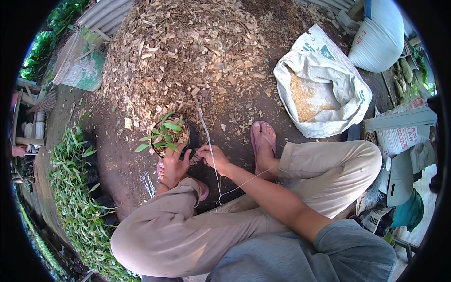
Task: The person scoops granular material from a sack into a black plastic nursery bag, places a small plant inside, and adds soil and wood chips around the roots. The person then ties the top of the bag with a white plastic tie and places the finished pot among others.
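Note:
A leafy seedling (pixel 164 132) stands in a round black plant pot (pixel 193 135), among wood chips that fill it. My left hand (pixel 175 163) grips the near rim of this pot, with the thumb toward its right side. At the pot's lower right edge, my right hand (pixel 215 159) has thumb and fingertips pinched together; whatever is between them is too small to make out. A thin white string (pixel 207 132) runs from the chips down across my right hand and reaches my lap. Another bundle of white string (pixel 148 184) lies on the ground left of my left wrist.
A large heap of wood chips (pixel 183 53) spreads ahead. An open white woven sack (pixel 324 125) holding tan, sawdust-like material lies to the right, near a full white sack (pixel 378 44). Rows of seedlings in black bags (pixel 75 190) line the left. A plastic sheet (pixel 82 67) lies at upper left.

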`<action>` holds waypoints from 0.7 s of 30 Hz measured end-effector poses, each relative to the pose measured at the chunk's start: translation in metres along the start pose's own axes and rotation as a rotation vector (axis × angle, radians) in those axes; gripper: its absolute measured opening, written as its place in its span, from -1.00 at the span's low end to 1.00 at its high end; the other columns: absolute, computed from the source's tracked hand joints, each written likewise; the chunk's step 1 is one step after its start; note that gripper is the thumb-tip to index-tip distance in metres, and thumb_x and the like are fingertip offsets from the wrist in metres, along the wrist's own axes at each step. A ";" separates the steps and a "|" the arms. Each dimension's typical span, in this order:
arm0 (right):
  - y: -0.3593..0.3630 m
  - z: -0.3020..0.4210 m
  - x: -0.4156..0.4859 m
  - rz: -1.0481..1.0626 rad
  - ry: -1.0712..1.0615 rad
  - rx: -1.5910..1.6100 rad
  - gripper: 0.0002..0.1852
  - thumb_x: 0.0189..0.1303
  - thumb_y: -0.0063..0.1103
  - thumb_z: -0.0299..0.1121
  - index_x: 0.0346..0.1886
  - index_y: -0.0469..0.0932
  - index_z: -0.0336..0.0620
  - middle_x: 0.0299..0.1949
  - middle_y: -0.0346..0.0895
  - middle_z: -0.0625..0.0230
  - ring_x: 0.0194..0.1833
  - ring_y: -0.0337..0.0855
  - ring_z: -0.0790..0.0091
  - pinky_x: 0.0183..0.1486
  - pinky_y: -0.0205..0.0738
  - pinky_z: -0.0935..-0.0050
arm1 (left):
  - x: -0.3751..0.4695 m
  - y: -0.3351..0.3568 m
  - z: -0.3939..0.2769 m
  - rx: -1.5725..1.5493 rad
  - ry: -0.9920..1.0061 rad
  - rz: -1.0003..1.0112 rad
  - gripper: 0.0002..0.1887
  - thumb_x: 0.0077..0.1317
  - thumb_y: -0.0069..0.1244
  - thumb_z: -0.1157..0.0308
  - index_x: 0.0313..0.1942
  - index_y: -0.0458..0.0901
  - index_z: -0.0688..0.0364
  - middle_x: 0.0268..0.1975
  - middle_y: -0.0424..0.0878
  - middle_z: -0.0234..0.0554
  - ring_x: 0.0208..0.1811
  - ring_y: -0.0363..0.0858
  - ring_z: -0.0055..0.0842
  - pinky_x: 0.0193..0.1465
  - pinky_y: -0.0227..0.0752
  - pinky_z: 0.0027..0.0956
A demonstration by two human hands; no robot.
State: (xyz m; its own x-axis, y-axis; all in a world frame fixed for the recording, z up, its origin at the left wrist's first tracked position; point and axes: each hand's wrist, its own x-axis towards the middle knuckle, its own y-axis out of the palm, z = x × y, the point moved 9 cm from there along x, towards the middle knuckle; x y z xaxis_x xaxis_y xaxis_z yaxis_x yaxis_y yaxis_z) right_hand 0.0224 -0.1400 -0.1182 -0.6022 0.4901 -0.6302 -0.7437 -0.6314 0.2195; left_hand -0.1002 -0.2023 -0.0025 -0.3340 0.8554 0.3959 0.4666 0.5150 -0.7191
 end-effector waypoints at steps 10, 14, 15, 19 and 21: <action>0.017 -0.030 0.002 0.058 0.030 0.092 -0.83 0.33 0.18 -0.46 -0.08 0.66 -0.28 -0.31 0.62 0.40 -0.38 0.51 0.59 -0.35 0.40 0.54 | -0.022 -0.003 0.013 0.016 0.030 0.311 -0.81 0.05 0.26 0.61 -0.29 0.70 0.24 -0.27 0.71 -0.14 -0.16 0.68 -0.14 -0.04 0.51 -0.17; 0.018 -0.032 -0.004 0.055 0.033 0.145 -0.84 0.35 0.18 -0.47 -0.08 0.63 -0.31 -0.33 0.60 0.39 -0.45 0.53 0.59 -0.43 0.43 0.57 | -0.022 -0.014 0.007 -0.112 -0.054 0.202 -0.82 0.06 0.25 0.60 -0.29 0.70 0.28 -0.27 0.70 -0.08 -0.15 0.65 -0.12 -0.03 0.49 -0.14; 0.020 -0.033 -0.007 0.065 0.048 0.173 -0.84 0.35 0.19 -0.47 -0.08 0.62 -0.32 -0.34 0.60 0.38 -0.44 0.55 0.58 -0.42 0.46 0.57 | -0.022 -0.013 0.006 -0.138 -0.076 0.187 -0.83 0.07 0.24 0.60 -0.29 0.70 0.30 -0.26 0.69 -0.06 -0.14 0.64 -0.11 -0.03 0.48 -0.13; 0.014 -0.017 -0.015 -0.004 -0.056 0.108 -0.86 0.32 0.25 -0.45 -0.15 0.65 -0.33 -0.41 0.62 0.37 -0.43 0.59 0.58 -0.41 0.49 0.57 | -0.017 -0.007 0.004 -0.133 -0.083 0.169 -0.76 0.02 0.35 0.52 -0.27 0.72 0.28 -0.23 0.71 -0.08 -0.15 0.67 -0.16 -0.03 0.53 -0.20; 0.011 -0.008 -0.017 -0.049 -0.107 0.043 -0.87 0.30 0.32 -0.43 -0.21 0.69 -0.32 -0.45 0.64 0.37 -0.46 0.58 0.62 -0.44 0.48 0.56 | -0.015 0.001 0.005 -0.055 -0.072 0.229 -0.77 0.02 0.35 0.51 -0.29 0.73 0.29 -0.23 0.71 -0.09 -0.15 0.68 -0.17 -0.05 0.55 -0.23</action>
State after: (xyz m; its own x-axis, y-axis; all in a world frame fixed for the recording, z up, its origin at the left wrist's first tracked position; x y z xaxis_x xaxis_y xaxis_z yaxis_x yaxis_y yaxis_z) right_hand 0.0265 -0.1599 -0.1107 -0.5909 0.5823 -0.5584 -0.7833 -0.5799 0.2241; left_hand -0.0987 -0.2152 -0.0124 -0.2706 0.9452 0.1828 0.5800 0.3116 -0.7527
